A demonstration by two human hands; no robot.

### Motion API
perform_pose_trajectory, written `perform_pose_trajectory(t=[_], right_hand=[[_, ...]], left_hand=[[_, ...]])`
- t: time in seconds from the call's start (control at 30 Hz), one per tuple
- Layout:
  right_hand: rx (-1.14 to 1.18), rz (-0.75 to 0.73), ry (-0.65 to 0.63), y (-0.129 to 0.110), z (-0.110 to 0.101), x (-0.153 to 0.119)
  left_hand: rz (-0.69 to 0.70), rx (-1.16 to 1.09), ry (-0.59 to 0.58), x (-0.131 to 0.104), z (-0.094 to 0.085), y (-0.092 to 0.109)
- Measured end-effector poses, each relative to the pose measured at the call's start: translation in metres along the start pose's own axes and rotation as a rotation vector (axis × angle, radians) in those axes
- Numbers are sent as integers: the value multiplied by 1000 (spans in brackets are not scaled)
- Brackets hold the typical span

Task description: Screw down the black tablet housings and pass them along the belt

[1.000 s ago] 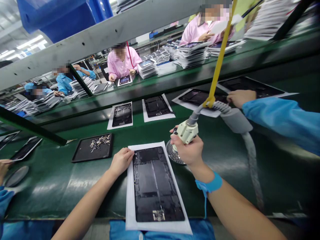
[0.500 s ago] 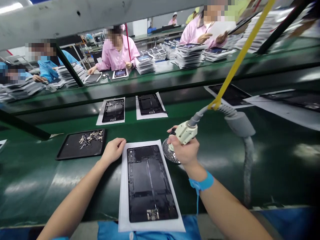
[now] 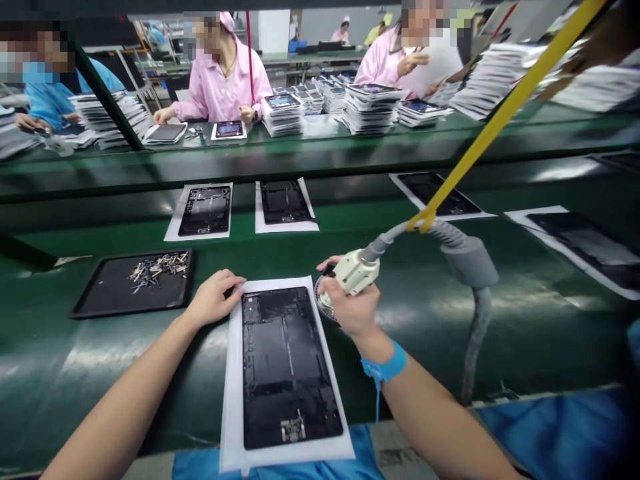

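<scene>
Right hand (image 3: 357,310) clasps cream plastic handheld tool (image 3: 354,272), one o'clock of black rectangular tablet shell (image 3: 270,360) (view's six o'clock); left hand (image 3: 213,298), pinch unclear, best steadies white paper sheet (image 3: 232,400) at eleven.

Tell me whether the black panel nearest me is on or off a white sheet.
On: the black panel lies over the white sheet, whose margins show all around it.

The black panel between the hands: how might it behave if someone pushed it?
The black panel looks thin and flat, so it would probably slide rather than roll. Its exposed small fittings suggest it may be fragile. The white sheet beneath looks like paper, so it might crumple.
</scene>
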State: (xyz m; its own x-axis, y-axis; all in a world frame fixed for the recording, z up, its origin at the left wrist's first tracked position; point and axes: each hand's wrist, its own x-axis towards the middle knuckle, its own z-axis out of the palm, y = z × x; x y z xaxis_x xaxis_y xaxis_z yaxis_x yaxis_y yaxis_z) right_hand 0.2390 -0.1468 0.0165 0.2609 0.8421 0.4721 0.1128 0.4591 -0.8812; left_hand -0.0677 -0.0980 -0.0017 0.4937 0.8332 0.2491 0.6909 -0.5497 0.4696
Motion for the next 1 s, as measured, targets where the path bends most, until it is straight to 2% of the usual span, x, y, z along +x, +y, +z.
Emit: perform_pose_trajectory(t=[0.67, 0.87, 1.0], right_hand=[[17, 7, 5, 0, 1, 0], [57, -4, 65, -14, 0, 4], [169, 2, 70, -24, 15, 4]], left_hand=[[-25, -35, -1, 3, 0, 1], [-32, -41, 33, 5, 6, 1], [-66, -21, 42, 5, 12, 4]])
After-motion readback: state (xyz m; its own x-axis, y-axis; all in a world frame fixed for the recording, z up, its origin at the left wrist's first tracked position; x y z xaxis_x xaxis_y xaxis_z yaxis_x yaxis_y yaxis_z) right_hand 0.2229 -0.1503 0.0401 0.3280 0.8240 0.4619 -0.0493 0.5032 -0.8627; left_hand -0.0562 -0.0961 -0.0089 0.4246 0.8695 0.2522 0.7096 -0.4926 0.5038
